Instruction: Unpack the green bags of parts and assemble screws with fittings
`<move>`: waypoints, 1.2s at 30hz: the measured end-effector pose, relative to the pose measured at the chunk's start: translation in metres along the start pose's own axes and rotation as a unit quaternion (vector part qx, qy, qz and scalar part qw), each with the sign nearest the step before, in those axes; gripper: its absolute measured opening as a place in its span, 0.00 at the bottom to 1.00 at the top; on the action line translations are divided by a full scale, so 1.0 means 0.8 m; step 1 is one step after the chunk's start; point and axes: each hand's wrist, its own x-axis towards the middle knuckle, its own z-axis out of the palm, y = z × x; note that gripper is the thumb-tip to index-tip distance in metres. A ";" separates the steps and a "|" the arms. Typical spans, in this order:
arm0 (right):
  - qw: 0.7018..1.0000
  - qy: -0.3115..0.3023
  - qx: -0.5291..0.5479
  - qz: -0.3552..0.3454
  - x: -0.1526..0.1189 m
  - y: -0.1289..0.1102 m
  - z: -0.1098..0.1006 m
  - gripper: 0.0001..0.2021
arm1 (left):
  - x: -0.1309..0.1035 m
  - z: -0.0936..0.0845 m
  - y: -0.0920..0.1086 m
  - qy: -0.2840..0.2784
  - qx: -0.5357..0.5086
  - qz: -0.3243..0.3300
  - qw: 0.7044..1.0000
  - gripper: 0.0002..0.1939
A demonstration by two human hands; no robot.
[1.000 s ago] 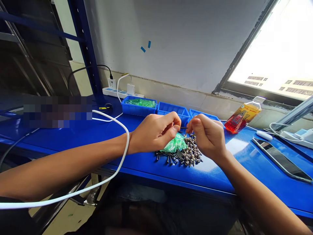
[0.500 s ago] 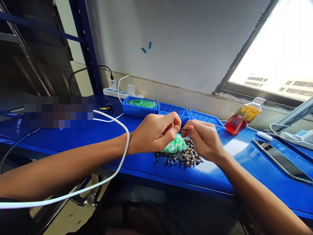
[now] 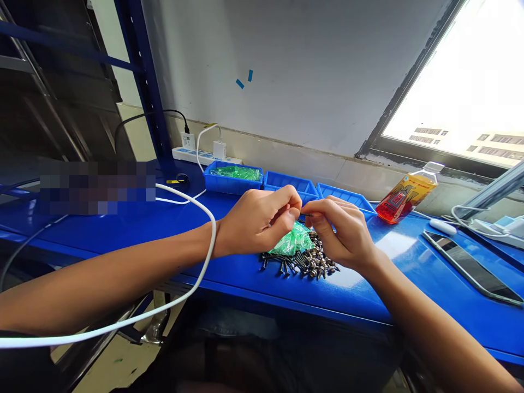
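A dark threaded screw (image 3: 305,214) spans the small gap between my two hands, above the table. My left hand (image 3: 262,221) is closed in a pinch at one end of it, hiding that end. The thumb and forefinger of my right hand (image 3: 341,232) are closed at its other end. Just below lies a pile of loose screws (image 3: 321,262), dark long ones on the left and shinier ones with thick heads on the right. A crumpled green plastic bag (image 3: 295,240) rests on the pile, partly hidden by my hands.
Three blue bins stand along the wall; the left bin (image 3: 229,185) holds green bags. A drink bottle (image 3: 407,194) leans at the back right, and a phone (image 3: 470,267) lies at the right. A white cable (image 3: 207,256) crosses over my left forearm.
My right hand's fingers have shifted slightly on the screw, with the forefinger now reaching nearer my left hand. My left hand stays nearly still.
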 end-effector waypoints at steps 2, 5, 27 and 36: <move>1.000 -0.002 0.000 -0.003 0.000 0.000 0.000 0.08 | 0.000 0.000 0.000 -0.001 0.002 0.000 1.000 0.06; 1.000 -0.003 0.000 -0.008 0.000 0.000 0.000 0.08 | 0.000 0.000 -0.001 -0.001 0.004 0.000 1.000 0.06; 1.000 0.002 0.016 -0.025 -0.001 0.001 0.001 0.08 | 0.001 -0.001 -0.001 -0.015 0.007 -0.002 1.000 0.06; 0.999 -0.014 0.027 -0.040 -0.001 0.003 -0.001 0.07 | 0.002 -0.005 -0.006 -0.033 -0.009 0.017 0.999 0.06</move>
